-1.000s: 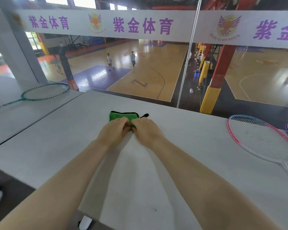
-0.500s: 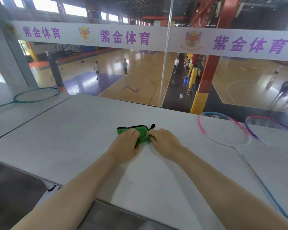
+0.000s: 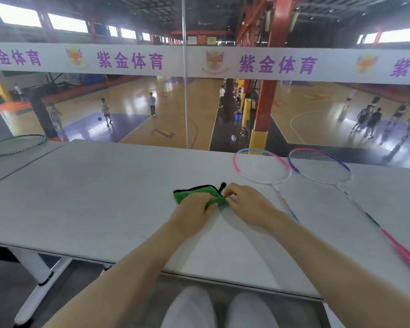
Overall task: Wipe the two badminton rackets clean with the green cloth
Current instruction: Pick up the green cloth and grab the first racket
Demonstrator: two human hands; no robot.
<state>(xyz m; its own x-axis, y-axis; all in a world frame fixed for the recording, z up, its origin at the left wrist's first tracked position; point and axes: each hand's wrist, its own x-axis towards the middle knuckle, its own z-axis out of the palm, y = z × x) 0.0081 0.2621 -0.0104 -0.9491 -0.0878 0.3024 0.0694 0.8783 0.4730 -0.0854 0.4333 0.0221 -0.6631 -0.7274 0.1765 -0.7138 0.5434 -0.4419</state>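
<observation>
A folded green cloth (image 3: 191, 193) with a black edge lies on the white table (image 3: 92, 197), near its middle. My left hand (image 3: 192, 209) covers its near part, fingers curled on the fabric. My right hand (image 3: 245, 204) pinches the cloth's right end. To the right lie two rackets side by side: a pink-and-blue framed racket (image 3: 262, 168) and a purple framed racket (image 3: 318, 168) whose pink handle reaches the table's right front edge. Neither hand touches a racket.
A green racket (image 3: 14, 145) lies on a second table at the far left. A glass pane with a vertical metal post (image 3: 185, 91) stands behind the table's far edge; a sports hall lies below. My knees show under the near edge.
The view has swung to the right and down, so both rackets on the right are now fully in sight. Both hands stay on the cloth, which shifted slightly as they gathered it.
</observation>
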